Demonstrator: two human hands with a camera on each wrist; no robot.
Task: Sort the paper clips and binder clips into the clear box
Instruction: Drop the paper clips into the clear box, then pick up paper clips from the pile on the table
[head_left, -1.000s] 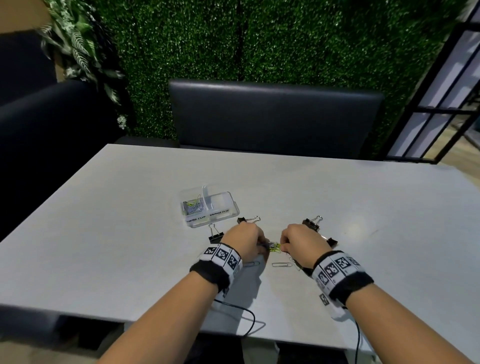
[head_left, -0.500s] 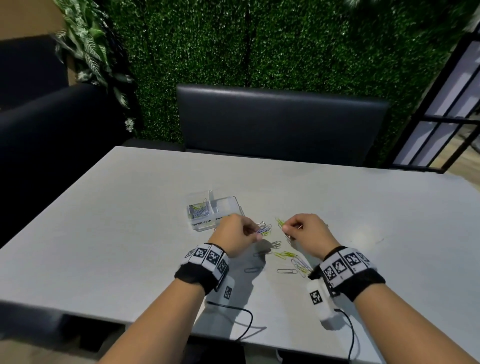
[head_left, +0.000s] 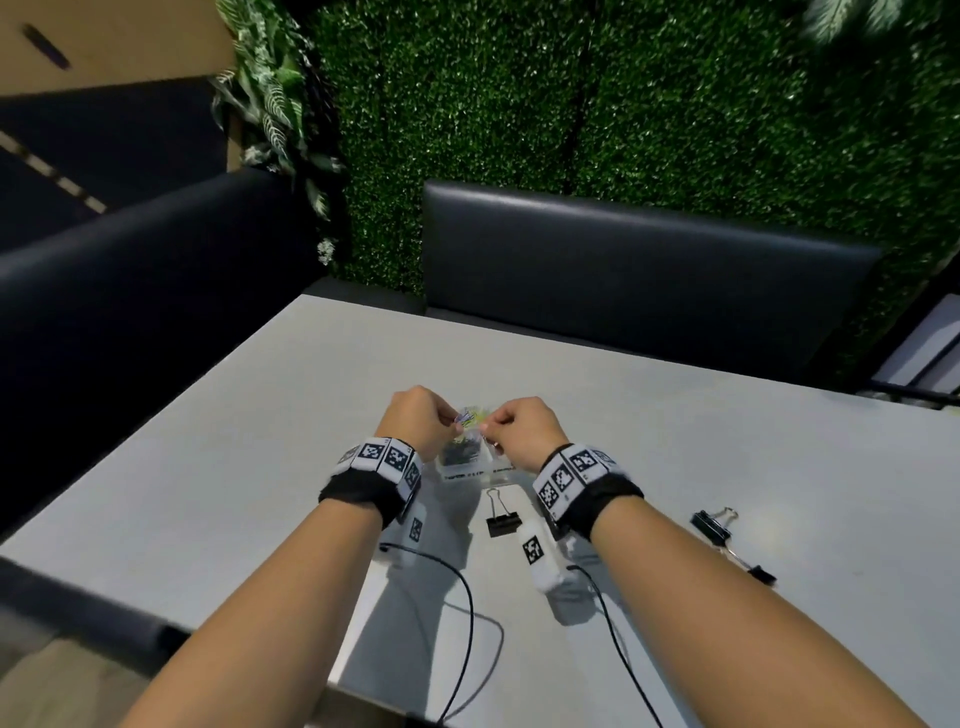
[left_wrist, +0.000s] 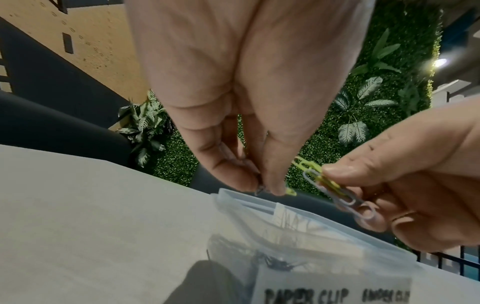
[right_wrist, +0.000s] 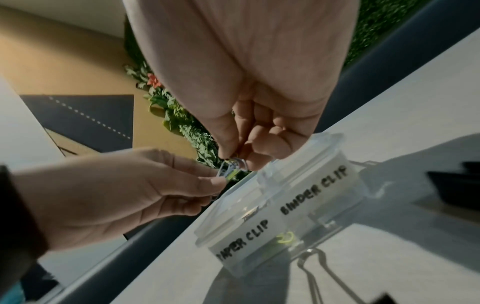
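The clear box (head_left: 467, 470) sits mid-table with two compartments labelled PAPER CLIP and BINDER CLIP (right_wrist: 285, 207). Several paper clips lie in the paper clip side. My left hand (head_left: 451, 420) and right hand (head_left: 489, 427) hover close together just above the box. Each pinches coloured paper clips (head_left: 470, 414). In the left wrist view my left hand (left_wrist: 266, 187) pinches a yellow-green clip, and a bunch of pale and yellow paper clips (left_wrist: 335, 191) is held by the right hand. In the right wrist view my right hand (right_wrist: 237, 163) pinches clips above the box's far rim.
One black binder clip (head_left: 502, 524) lies on the grey table (head_left: 727, 441) just in front of the box. Two more binder clips (head_left: 711, 522) lie to the right, near my right forearm. Wrist-camera cables trail toward the near edge. A dark bench stands behind the table.
Both hands have lifted paper clips off the table and carried them forward over the clear box. The head view has shifted closer and leftward.
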